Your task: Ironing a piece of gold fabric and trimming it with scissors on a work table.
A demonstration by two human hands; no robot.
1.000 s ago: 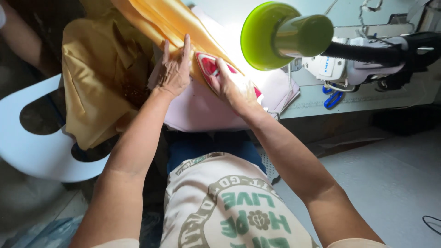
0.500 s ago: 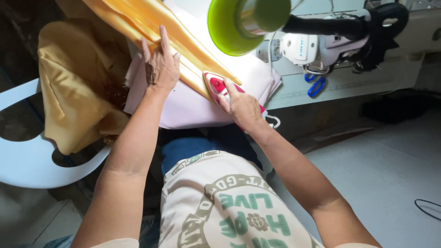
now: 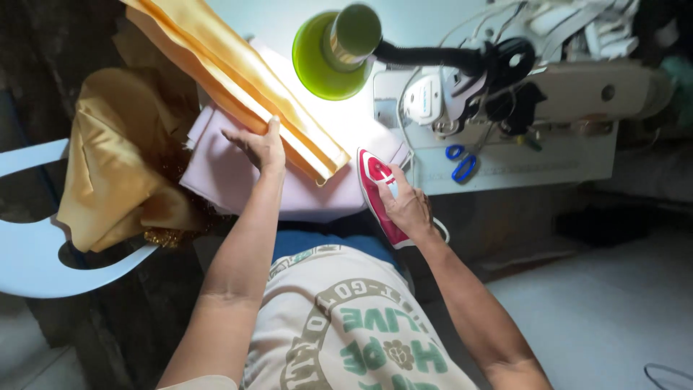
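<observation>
My left hand (image 3: 258, 146) lies open, fingers flat on the folded gold cloth (image 3: 238, 79) stretched over the pink pad (image 3: 231, 177). My right hand (image 3: 408, 206) grips the red iron (image 3: 377, 184) beside the cloth's end. I'm pressing; next, the iron should slide onto the fold.

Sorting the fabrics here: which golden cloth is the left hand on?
The left hand rests on the folded golden strip lying flat across the pink pad, not the crumpled golden cloth heaped on the chair.
</observation>
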